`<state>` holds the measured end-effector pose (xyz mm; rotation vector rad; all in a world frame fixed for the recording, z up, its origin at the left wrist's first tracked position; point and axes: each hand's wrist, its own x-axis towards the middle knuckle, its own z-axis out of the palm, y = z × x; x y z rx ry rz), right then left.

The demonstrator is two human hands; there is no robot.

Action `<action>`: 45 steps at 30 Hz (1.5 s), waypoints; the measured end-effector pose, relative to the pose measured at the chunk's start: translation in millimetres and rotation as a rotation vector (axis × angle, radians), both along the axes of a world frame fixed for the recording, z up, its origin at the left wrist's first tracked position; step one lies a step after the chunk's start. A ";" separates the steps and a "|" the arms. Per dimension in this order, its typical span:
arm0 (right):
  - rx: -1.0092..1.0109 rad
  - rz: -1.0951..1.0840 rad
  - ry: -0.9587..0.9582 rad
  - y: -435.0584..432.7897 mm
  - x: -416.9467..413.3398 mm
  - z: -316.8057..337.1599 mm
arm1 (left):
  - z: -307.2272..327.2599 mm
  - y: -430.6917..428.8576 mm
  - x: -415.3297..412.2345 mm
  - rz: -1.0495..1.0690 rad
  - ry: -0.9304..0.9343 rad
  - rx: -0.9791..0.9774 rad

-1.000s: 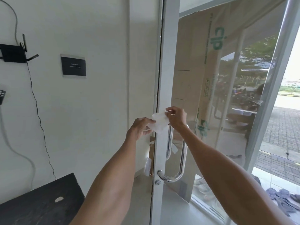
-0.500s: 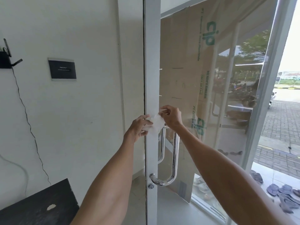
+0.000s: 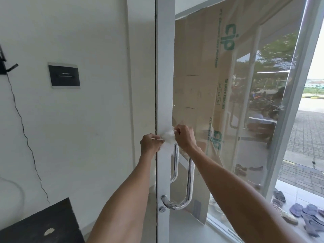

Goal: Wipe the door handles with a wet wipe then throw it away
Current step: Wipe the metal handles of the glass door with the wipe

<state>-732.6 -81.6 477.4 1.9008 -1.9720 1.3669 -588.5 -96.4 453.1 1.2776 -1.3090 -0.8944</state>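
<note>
Wipe (image 3: 168,137): held stretched between your left hand (image 3: 151,144) and right hand (image 3: 184,137), fingers of both pinched shut on its edges, just above the handle (image 3: 190,183). Step in hand: preparing the wipe. Next, wrap it around 1 bar and stroke downward.

entrance of a small office or shopfront, looks like

glass door (image 3: 228,102) with chrome pull handle (image 3: 190,181) centre frame, wall panel (image 3: 64,75) upper left, sandals (image 3: 305,213) outside lower right, paved street beyond.
</note>
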 end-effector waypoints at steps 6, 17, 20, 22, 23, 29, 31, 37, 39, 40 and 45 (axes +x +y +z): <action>-0.015 0.058 0.185 10.3 9.0 5.7 | -14.3 -2.7 -5.3 0.063 -0.177 -0.141; -0.054 0.053 0.488 27.0 -12.0 -5.1 | 8.1 -6.6 -1.1 0.048 -0.136 -0.279; -0.073 0.060 0.525 26.6 -5.0 -1.5 | 11.0 -5.1 -0.7 0.004 -0.137 -0.268; -0.040 0.051 0.562 24.0 7.6 0.7 | 11.8 -3.6 -0.3 0.006 -0.142 -0.260; -0.012 0.037 0.582 22.3 14.5 0.8 | 11.8 -3.8 -0.2 0.003 -0.144 -0.257; -0.042 0.027 0.625 19.0 12.3 -15.8 | 15.3 -4.8 -0.3 0.029 -0.171 -0.274; -0.114 0.070 0.659 26.1 -5.7 -22.3 | 16.7 -6.4 -1.5 0.048 -0.192 -0.256; -0.167 0.094 0.701 31.0 -20.4 -28.0 | 17.4 -4.9 -3.4 0.056 -0.250 -0.280; -0.110 0.072 0.731 23.8 -4.4 -22.8 | 17.4 -4.5 -2.3 0.058 -0.249 -0.287; -0.065 0.057 0.747 19.1 5.5 -20.2 | 17.4 -4.8 -2.2 0.058 -0.245 -0.292; 0.033 -0.028 0.728 2.7 36.5 -15.9 | 17.8 -4.2 -5.5 0.061 -0.208 -0.299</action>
